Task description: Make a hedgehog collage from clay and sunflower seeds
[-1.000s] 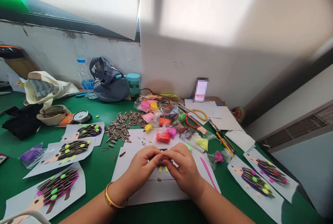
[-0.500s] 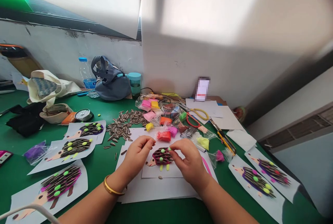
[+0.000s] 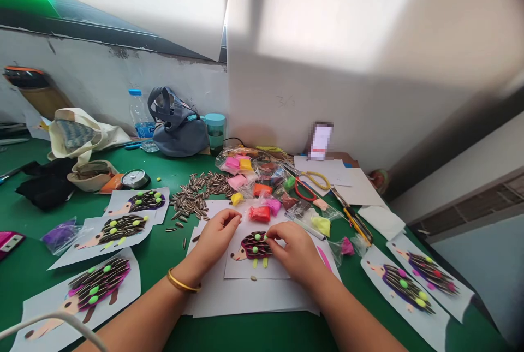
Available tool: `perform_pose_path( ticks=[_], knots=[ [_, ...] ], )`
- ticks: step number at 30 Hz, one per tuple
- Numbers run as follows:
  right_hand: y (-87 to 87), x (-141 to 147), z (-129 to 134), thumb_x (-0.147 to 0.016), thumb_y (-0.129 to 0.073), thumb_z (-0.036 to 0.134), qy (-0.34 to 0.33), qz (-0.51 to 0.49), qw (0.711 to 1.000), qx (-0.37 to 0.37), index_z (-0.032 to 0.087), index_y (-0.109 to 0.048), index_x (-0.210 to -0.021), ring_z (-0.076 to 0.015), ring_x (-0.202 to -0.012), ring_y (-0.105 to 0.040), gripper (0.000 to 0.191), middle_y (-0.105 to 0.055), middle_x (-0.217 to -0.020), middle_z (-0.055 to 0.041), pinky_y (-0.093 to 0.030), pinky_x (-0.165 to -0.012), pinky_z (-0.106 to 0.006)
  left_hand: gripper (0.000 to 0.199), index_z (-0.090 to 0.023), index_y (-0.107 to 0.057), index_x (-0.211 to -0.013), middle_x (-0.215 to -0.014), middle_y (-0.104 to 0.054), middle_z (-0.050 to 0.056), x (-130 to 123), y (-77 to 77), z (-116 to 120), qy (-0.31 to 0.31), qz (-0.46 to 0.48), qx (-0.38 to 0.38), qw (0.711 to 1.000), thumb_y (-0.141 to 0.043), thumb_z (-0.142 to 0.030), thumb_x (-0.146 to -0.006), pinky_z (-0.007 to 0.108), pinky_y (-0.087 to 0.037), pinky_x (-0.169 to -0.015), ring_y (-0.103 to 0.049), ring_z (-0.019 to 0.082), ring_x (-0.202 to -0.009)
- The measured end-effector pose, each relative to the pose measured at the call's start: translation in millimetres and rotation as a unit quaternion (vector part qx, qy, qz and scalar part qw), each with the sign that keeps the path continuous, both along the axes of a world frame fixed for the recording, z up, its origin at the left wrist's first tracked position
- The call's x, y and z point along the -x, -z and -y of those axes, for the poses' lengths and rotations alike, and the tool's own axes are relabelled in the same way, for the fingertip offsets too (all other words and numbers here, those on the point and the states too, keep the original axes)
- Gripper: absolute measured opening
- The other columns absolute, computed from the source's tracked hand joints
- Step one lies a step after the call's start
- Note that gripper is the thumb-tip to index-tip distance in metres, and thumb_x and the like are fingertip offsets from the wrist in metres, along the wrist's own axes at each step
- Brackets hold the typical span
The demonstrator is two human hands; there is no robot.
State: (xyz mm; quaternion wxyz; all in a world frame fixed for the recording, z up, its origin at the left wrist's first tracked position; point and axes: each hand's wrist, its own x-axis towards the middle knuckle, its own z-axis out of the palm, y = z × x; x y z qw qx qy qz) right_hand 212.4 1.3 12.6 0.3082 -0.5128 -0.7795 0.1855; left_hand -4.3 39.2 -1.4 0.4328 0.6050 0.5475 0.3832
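Right hand (image 3: 297, 248) pinches at the hedgehog (image 3: 249, 245), left hand (image 3: 215, 237) half-curled; I can't tell if they hold anything. Toward the table's (image 3: 229, 335) far edge, clear bags (image 3: 221, 162) hold coloured clay (image 3: 232, 162).

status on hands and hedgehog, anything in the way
Right hand at rear of the hedgehog, grip unclear. Left hand raised, apart from it. Green dots on its back, paper beneath. Loose seed nearby, seemingly out of the way.

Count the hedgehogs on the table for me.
6. One hedgehog is centered, beside the right hand. Three lie on the left: far one, middle one, near one. Two on the right: inner one, outer one. A far-left sheet is partly hidden, its picture unclear.
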Motion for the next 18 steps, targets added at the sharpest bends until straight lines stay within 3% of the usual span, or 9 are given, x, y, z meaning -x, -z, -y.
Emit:
perform_pose_path(
  ticks=[7, 13, 18],
  knots=[
    [0.3, 1, 1, -0.079, -0.061, 0.008, 0.019, 0.003, 1.0, -0.008, 0.022, -0.063, -0.081, -0.0176, -0.077, -0.059, 0.014, -0.068, -0.081, -0.0002, -0.042, -0.073, -0.03, 0.03, -0.018, -0.065, -0.093, -0.095, -0.068, 0.006, 0, -0.6, 0, 0.006, -0.02, -0.011, 1.0, -0.053, -0.045, -0.086, 0.035, -0.047, -0.081, -0.061, 0.024, -0.091],
    [-2.6, 3, 3, -0.083, -0.061, 0.009, -0.01, -0.021, 0.998, -0.061, 0.023, -0.066, -0.098, -0.0211, -0.087, -0.059, 0.021, -0.068, -0.092, -0.0034, -0.043, -0.078, -0.034, 0.027, -0.02, -0.064, -0.093, -0.097, -0.066, 0.006, -2, -3.4, 6, 0.017, -0.054, -0.061, 0.996, -0.051, -0.042, -0.09, 0.035, -0.046, -0.084, -0.06, 0.022, -0.093],
    [-5.6, 8, 9, -0.086, -0.066, 0.018, -0.032, -0.044, 0.995, -0.083, 0.022, -0.065, -0.088, -0.02, -0.084, -0.056, 0.005, -0.066, -0.085, -0.0027, -0.041, -0.076, -0.034, 0.02, -0.02, -0.064, -0.084, -0.088, -0.062, 0.003, -8, -17.8, 24, 0.1, -0.066, -0.157, 0.98, -0.054, -0.036, -0.092, 0.031, -0.045, -0.081, -0.057, 0.018, -0.087]
  ],
)
